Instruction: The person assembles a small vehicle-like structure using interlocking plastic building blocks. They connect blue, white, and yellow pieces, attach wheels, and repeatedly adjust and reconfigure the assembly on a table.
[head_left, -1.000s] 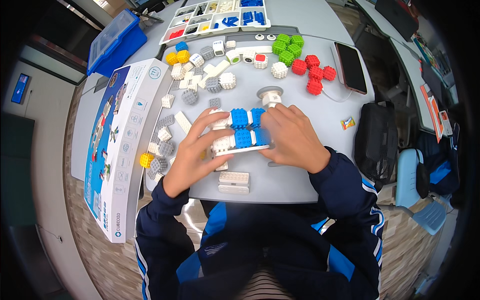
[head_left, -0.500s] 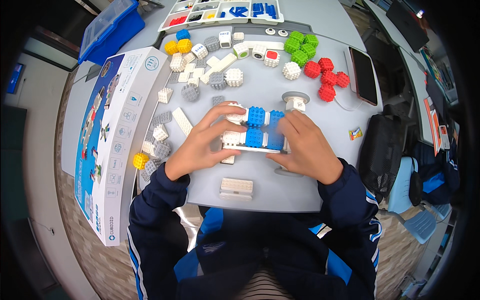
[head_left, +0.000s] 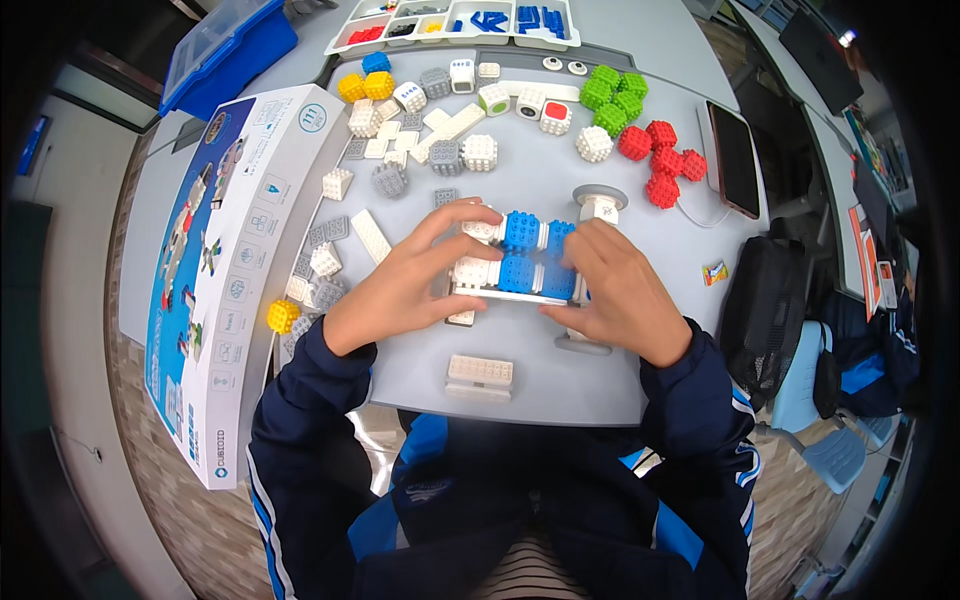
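Near the table's front edge, a block model of white and blue studded cubes on a white base plate is between my hands. My left hand is closed around its left end, fingers on the white cubes and thumb at the base's lower edge. My right hand grips the right end, fingertips over the blue cubes and thumb along the front. At that end, a white motor-like block with a grey wheel sticks out behind; another grey wheel shows in front, partly hidden by my right hand.
A white studded block lies nearest me. Loose white and grey blocks spread behind and left, with green cubes and red cubes at the back right. A large box stands left; a phone and a parts tray lie farther out.
The view has shifted slightly, so everything sits a little differently in the picture. Both hands keep hold of the block model; my right fingers have moved slightly over its blue cubes.
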